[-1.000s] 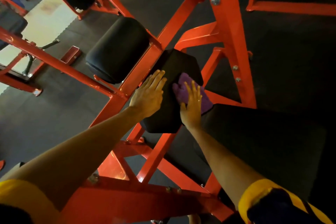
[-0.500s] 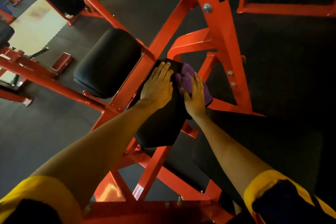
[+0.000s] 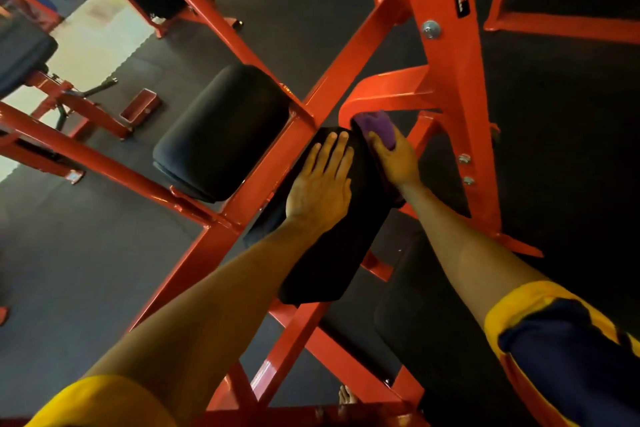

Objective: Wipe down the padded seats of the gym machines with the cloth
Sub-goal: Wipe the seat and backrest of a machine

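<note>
My left hand (image 3: 320, 184) lies flat on the pad (image 3: 325, 263), fingers straight and together. It holds nothing and only presses down. My right hand (image 3: 396, 159) grips the cloth (image 3: 375, 125), bunched at the pad's far right corner, just beside the frame (image 3: 450, 87). Its fingertips are buried in the folds, so I cannot see how firmly they hold.

These are the risks as I judge them:

- **Missed strips:** The cloth is wadded into a lump, so only a small patch meets the vinyl. A pass from here could leave strips unwiped, above all under my left palm, which covers much of the far end.
- **Knock or snag:** That corner sits close against a red bracket. A quick stroke could knock my knuckles on steel, or snag the cloth and pull it free.
- **Pad shifting:** The pad looks tilted on its mount. If it pivots, my left hand's weight could shift it mid-wipe.
- **Skipped pads:** I cannot tell whether the roller (image 3: 221, 132) on the left or the seat (image 3: 408, 315) near right has been wiped. Either would be easy to skip.
</note>
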`<state>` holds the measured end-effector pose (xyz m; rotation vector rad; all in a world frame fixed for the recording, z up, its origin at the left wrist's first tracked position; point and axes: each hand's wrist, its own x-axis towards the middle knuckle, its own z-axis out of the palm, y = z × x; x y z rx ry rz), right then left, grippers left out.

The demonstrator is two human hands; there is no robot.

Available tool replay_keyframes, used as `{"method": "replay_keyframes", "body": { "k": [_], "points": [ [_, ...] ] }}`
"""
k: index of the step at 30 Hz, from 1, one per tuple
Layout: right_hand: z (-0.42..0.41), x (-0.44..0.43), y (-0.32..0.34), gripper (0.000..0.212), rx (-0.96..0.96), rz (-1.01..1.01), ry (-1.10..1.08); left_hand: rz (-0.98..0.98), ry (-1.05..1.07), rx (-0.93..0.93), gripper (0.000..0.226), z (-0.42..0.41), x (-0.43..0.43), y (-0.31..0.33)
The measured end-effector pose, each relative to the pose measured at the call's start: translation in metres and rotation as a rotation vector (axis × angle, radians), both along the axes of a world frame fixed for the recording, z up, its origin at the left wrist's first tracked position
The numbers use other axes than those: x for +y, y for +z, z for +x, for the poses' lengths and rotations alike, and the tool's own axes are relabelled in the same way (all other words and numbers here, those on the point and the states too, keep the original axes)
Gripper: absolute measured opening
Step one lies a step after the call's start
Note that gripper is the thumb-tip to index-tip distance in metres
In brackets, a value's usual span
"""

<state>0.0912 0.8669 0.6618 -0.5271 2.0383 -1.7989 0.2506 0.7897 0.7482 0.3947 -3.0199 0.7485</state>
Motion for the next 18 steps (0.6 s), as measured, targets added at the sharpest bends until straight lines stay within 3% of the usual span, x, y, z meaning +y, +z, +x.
{"method": "replay_keyframes", "body": {
  "k": [2,4,9,11,18],
  "points": [
    [-0.004,0.001,-0.01,0.074,-0.136,-0.004,-0.064,0.014,0.006,-0.015,0.064,-0.002,-0.001,-0.003],
    [-0.005,-0.006,-0.004,0.077,-0.141,0.05,-0.083,0.006,0.019,-0.018,0.064,-0.002,-0.002,-0.003],
    [0.014,-0.023,0.026,0.057,0.147,0.079,-0.088,-0.029,0.025,-0.025,0.063,-0.002,0.002,-0.001],
    [0.018,-0.017,0.011,0.06,0.136,0.038,-0.084,-0.019,0.023,-0.029,0.064,-0.002,0.002,0.0],
    [0.067,0.027,-0.053,0.048,-0.484,-0.085,-0.27,-0.03,0.026,-0.047,0.065,-0.003,0.002,-0.001]
  ]
}}
